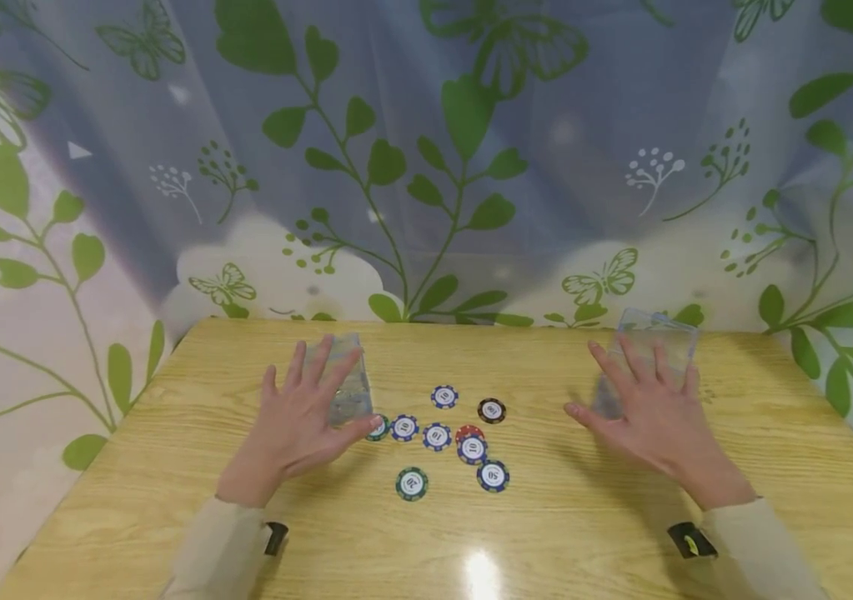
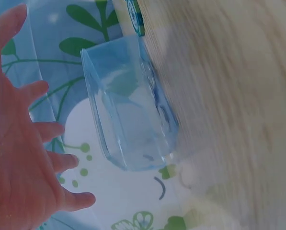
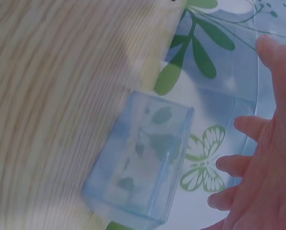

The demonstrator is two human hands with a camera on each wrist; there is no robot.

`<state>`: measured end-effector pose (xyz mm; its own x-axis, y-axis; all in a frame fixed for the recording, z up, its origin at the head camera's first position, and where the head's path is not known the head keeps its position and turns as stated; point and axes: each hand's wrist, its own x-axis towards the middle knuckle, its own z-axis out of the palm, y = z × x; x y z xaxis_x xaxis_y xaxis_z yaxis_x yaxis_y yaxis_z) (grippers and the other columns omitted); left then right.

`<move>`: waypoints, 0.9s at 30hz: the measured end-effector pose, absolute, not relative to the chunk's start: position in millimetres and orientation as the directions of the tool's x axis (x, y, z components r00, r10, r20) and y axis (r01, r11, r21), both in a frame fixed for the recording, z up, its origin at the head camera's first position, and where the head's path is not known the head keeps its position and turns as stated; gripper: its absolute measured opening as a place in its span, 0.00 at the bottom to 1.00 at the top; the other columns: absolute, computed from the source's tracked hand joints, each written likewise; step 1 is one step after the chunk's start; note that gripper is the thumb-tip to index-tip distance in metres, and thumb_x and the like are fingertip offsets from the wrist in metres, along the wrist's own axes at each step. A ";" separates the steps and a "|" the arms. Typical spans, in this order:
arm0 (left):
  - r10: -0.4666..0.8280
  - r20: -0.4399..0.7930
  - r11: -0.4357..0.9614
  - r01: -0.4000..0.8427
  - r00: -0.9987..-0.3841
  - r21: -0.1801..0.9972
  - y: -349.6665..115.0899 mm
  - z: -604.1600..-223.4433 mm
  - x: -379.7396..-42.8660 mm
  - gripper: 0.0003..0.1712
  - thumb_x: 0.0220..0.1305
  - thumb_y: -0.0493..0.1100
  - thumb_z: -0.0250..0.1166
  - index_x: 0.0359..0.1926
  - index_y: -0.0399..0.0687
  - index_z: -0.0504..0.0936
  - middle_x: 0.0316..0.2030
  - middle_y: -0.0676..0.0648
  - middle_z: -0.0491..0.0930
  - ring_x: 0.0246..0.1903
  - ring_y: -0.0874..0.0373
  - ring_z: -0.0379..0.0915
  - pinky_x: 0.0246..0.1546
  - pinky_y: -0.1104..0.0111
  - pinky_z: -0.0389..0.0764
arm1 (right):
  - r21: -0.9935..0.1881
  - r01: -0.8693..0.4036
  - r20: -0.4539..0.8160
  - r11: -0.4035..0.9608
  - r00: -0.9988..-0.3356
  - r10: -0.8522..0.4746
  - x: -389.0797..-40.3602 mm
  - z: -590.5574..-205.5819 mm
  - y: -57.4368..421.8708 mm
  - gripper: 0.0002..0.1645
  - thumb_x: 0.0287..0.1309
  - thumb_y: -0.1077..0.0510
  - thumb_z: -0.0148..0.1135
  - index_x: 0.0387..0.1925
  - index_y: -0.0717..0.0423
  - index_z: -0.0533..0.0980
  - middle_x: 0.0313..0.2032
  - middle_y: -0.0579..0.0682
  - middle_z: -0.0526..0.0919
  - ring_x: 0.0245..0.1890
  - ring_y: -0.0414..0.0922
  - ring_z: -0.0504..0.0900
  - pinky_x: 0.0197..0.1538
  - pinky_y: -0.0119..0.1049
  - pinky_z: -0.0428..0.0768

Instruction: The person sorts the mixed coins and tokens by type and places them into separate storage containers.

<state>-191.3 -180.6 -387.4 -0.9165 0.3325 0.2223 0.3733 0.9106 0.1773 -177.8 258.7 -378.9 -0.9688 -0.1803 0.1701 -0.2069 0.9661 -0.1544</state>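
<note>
My left hand (image 1: 298, 425), fingers spread, hovers over a clear plastic box (image 1: 354, 392) on the left of the table. In the left wrist view that open-topped box (image 2: 126, 105) stands apart from the fingertips, with glints along its base. On the right, my right hand (image 1: 651, 421) is likewise spread above a second clear box (image 1: 677, 333); the right wrist view shows this box (image 3: 138, 158) beside the fingers, which hold nothing. Poker chips lie between the hands: a green 20 chip (image 1: 412, 483), a black 100 chip (image 1: 492, 410), a 50 chip (image 1: 493, 476) and several blue 10 chips (image 1: 437, 437).
A red chip (image 1: 465, 433) is partly covered by a blue 10 chip (image 1: 472, 450). Another green chip (image 1: 377, 428) sits by the left thumb. Behind the wooden table (image 1: 576, 533) hangs a leaf-patterned curtain (image 1: 411, 242), close to the back edge.
</note>
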 end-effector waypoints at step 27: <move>0.554 0.168 0.729 0.573 -0.815 0.375 -115.8 -386.4 -196.3 0.50 0.65 0.75 0.57 0.81 0.72 0.49 0.83 0.50 0.44 0.81 0.38 0.39 0.71 0.29 0.49 | -0.423 -0.193 0.161 0.885 -0.977 -0.136 -178.9 -391.4 321.5 0.50 0.71 0.36 0.56 0.82 0.52 0.49 0.77 0.76 0.48 0.74 0.81 0.44 0.63 0.82 0.52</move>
<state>-196.3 -115.8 -386.4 -0.8153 0.5540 0.1685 0.5728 0.7289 0.3750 -178.9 321.5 -391.4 -0.9774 -0.1364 0.1615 -0.1934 0.8853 -0.4228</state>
